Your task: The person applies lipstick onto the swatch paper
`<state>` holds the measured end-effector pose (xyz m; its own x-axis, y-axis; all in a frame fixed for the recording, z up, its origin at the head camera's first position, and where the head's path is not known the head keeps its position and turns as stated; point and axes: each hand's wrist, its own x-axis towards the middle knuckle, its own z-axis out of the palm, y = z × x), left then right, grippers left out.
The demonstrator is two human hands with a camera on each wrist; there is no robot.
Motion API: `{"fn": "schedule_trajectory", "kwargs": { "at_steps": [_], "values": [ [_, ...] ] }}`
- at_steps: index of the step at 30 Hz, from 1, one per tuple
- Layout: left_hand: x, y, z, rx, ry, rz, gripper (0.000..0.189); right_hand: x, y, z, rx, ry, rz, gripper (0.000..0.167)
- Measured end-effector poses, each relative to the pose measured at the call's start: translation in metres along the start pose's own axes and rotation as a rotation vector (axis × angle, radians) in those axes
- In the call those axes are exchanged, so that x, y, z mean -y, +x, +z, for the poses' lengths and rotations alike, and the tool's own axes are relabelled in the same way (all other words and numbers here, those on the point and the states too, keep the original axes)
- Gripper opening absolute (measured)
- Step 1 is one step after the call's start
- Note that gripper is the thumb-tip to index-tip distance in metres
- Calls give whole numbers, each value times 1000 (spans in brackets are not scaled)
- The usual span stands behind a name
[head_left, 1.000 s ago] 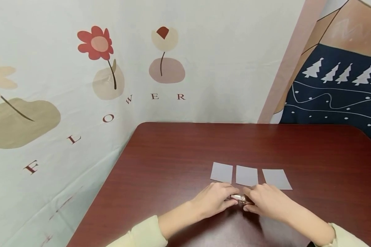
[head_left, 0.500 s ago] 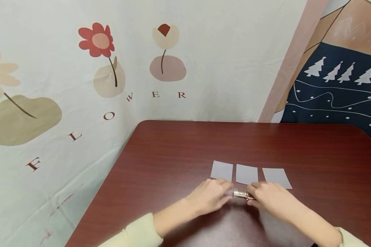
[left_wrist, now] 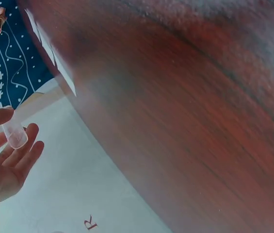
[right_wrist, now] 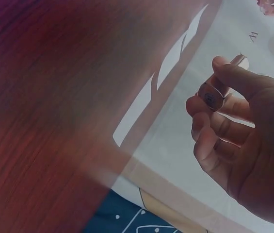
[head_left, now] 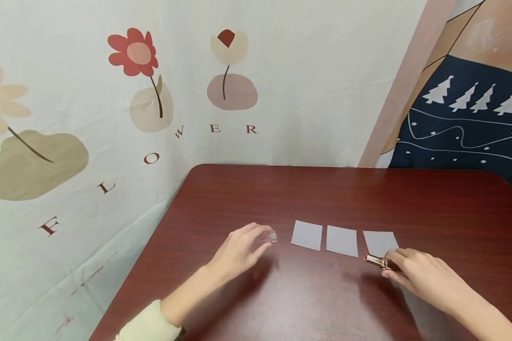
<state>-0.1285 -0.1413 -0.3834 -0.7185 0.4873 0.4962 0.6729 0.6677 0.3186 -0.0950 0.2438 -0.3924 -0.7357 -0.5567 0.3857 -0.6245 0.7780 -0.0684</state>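
Note:
My left hand (head_left: 240,248) pinches a clear lipstick cap (head_left: 270,236) between thumb and fingers, left of the paper cards. In the left wrist view the see-through cap (left_wrist: 16,136) shows its rounded end. My right hand (head_left: 424,274) grips a gold lipstick tube (head_left: 376,261) in front of the rightmost card, its red tip pointing left. The dark base of the lipstick (right_wrist: 211,97) shows between thumb and fingers in the right wrist view. Both hands are raised above the table and stand well apart.
A white paper card (head_left: 306,235), a second card (head_left: 342,240) and a third card (head_left: 379,240) lie in a row on the dark red table (head_left: 247,199). Behind the table hangs a pale printed cloth (head_left: 307,94).
The clear cap has come off the lipstick. My left hand has moved left with the cap, while my right hand has moved right with the lipstick tube.

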Motion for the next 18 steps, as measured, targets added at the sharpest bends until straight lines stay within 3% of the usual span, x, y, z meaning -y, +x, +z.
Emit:
{"fn": "schedule_trajectory", "kwargs": {
  "at_steps": [8, 14, 18],
  "values": [
    [-4, -2, 6, 87, 24, -207, 23, 1, -1, 1, 11, 33, 31, 29],
    [9, -6, 13, 188, -251, -315, 22, 2, -5, 4, 44, 54, 79, 27],
    [21, -11, 18, 208, -358, -352, 21, 3, -5, 4, 51, 58, 91, 26]
  ]
}}
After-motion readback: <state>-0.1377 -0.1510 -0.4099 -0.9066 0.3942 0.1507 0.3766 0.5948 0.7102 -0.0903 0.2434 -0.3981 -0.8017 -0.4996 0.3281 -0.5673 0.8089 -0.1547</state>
